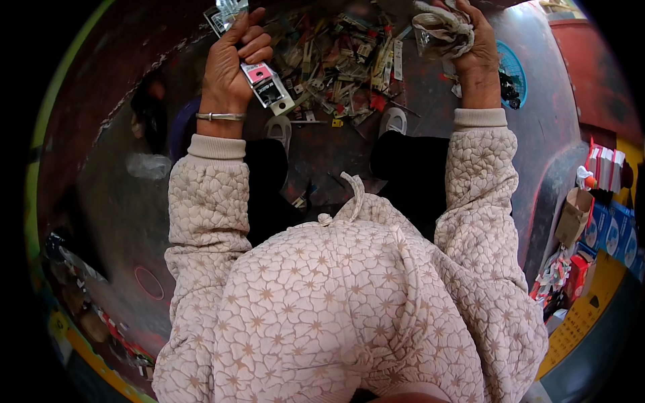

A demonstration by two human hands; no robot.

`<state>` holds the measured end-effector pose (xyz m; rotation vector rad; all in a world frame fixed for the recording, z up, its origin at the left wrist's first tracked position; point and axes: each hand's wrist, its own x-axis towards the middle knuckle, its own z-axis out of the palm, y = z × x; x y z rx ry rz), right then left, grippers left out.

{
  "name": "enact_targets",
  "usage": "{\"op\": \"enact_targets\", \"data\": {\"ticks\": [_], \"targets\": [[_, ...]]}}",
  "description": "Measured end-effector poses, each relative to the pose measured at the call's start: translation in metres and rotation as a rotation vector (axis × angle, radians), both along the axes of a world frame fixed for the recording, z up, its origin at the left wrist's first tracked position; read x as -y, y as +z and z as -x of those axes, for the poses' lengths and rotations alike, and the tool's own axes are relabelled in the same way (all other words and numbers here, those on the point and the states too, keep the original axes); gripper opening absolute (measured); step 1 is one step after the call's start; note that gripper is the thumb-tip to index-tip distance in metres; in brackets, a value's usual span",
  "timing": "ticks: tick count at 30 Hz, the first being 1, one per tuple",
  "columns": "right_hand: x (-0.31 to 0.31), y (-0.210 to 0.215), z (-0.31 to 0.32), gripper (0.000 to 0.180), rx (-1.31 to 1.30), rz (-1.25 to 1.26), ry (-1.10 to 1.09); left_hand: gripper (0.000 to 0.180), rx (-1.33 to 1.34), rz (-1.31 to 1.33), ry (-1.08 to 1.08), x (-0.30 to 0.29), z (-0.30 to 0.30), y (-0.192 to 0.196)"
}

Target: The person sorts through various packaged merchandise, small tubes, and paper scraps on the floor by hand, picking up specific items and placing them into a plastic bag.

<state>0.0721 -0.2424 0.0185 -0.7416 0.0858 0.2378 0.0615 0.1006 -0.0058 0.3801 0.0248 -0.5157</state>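
My left hand (232, 70) is raised at the upper left, its fingers curled around a small flat packet (269, 86) with a pink and black card. A shiny clear end (228, 15) sticks out above the same fist; whether it belongs to that packet I cannot tell. At the upper right my right hand (478, 57) grips a crumpled greyish cloth (449, 32), bunched up and partly cut off by the frame's top. Between and beyond both hands, a heap of thin mixed packets and strips (342, 60) lies on the floor in front of my shoes.
A blue plastic basket (523, 70) with dark things in it stands right of my right hand. Blue boxes (610, 232), a brown paper bag (574, 216) and red-white goods line the right side. A clear plastic bag (148, 165) and a pink ring (149, 283) lie on the left.
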Motion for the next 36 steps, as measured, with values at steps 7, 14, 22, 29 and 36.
{"op": "enact_targets", "data": {"ticks": [7,14,22,29,36], "targets": [[0.012,-0.002,-0.009,0.026,-0.014,0.031,-0.012,0.029,-0.032,-0.133,-0.125,0.023,0.014,-0.013],[-0.068,0.008,-0.007,0.018,0.648,1.004,-0.191,0.027,-0.169,-0.444,-0.390,0.053,0.014,-0.024],[-0.108,-0.043,0.002,0.010,1.110,1.580,-0.277,0.017,-0.016,-0.730,-0.585,0.085,0.030,-0.009],[-0.005,-0.075,-0.041,0.046,-0.018,0.859,0.205,0.035,-0.049,-0.311,-0.366,0.082,0.022,-0.018],[-0.057,-0.083,-0.013,0.062,0.055,0.082,0.717,0.035,-0.243,-0.286,-0.512,0.096,0.021,-0.046]]}}
